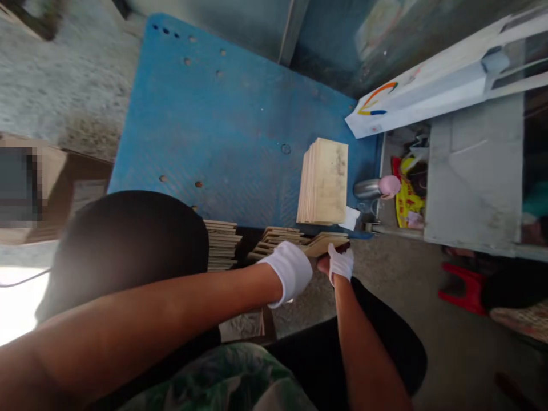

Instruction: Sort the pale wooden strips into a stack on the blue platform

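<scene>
My right hand (341, 262), in a white glove with bare fingertips showing, grips the near edge of thin wooden boards (324, 244) at the blue table's front edge. The thumb lies on top. Beside it, at the boards' left end, is my left hand (294, 267), also white-gloved; its fingers are turned away and hidden. Just beyond the left hand, more boards (278, 237) lie in a slanted, uneven pile. Farther left stands another pile of boards (221, 242), partly behind my knee. On the table a neat stack of pale rectangular boards (331, 182) leans with its edges facing left.
The blue table (222, 125) has several holes. A white paper bag (419, 85) lies at its back right, near a metal flask with a pink lid (389, 186). A grey cabinet with an open drawer (405, 225) adjoins it. A red stool (462, 288) stands at right.
</scene>
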Demonstrator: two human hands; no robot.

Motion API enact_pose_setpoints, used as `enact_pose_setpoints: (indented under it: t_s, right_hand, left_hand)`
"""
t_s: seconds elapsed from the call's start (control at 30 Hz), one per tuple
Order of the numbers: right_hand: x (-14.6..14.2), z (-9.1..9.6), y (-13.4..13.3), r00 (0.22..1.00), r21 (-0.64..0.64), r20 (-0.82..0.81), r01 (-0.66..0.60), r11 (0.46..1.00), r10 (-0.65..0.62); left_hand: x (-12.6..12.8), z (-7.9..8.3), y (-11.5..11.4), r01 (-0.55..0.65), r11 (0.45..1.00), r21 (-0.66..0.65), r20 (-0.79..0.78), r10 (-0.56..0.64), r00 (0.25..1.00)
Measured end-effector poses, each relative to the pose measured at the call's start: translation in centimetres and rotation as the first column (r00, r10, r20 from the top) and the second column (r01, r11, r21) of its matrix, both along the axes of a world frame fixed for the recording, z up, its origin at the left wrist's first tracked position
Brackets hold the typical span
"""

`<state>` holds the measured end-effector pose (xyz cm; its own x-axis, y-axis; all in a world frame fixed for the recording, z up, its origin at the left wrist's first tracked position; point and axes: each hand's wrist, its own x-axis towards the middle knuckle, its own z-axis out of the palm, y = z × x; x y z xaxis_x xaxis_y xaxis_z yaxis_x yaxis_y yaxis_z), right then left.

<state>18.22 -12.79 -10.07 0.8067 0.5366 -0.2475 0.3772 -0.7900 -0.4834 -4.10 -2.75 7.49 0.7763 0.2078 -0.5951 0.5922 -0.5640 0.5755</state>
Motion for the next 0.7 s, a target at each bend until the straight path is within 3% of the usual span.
enact_pose_setpoints:
  t_s: [0.1,0.2,0.37,0.7]
  right_hand:
    - [-0.2,-1.5,0.3,0.998,-0.110,0.049,0.035,0.993,-0.030]
    - [0.1,-2.0,0.7,0.994,-0.189,0.108,0.000,0.982,0.020]
    - [0.6,-2.4,1.3,0.973,-0.208,0.133,-0.156,0.966,0.186]
    - [1.9,-4.1,2.1,0.936,-0.259,0.209,-0.228,0.939,0.285]
  left_hand:
    - [0.4,0.6,0.3,0.068,0.998,-0.004,-0.063,-0.068,0.996]
    - [0.8,0.1,0.3,0.077,0.996,-0.036,-0.077,-0.079,0.994]
    - [1.0,-0.8,0.1,0.065,0.997,-0.041,-0.085,-0.069,0.994]
    - [1.3,-1.0,-0.2,0.086,0.994,-0.066,-0.097,-0.092,0.991]
